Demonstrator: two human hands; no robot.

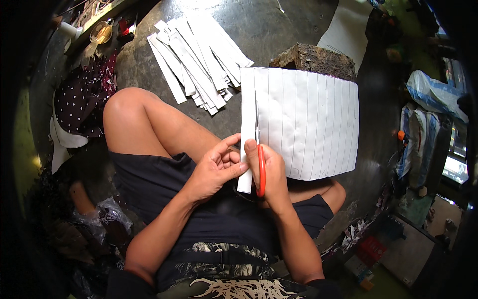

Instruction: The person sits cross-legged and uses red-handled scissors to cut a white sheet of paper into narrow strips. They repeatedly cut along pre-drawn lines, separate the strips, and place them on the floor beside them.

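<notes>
Two hands I note over the lap, left hand [215,168] pinching the partly cut strip [246,134] of a ruled white sheet [308,122], right hand [271,172] closed on orange-handled scissors [260,169] cutting along a line, pile of cut strips [196,60] on the floor beyond the knee

The sheet [308,124] is white, ruled with thin dark parallel lines from edge to edge. The strip [247,129] beside it is plain white, as is the pile of cut strips [196,57] on the floor [259,30], which is dark grey with pale scuffs. The scissors [261,172] have a bright orange-red handle. The shorts [164,184] are black; the shirt [224,271] is black with a cream and olive print. A cloth [82,97] at the left is deep maroon with small white dots. The block [316,60] behind the sheet is mottled brown. Bags [433,94] at the right are blue and white.
</notes>
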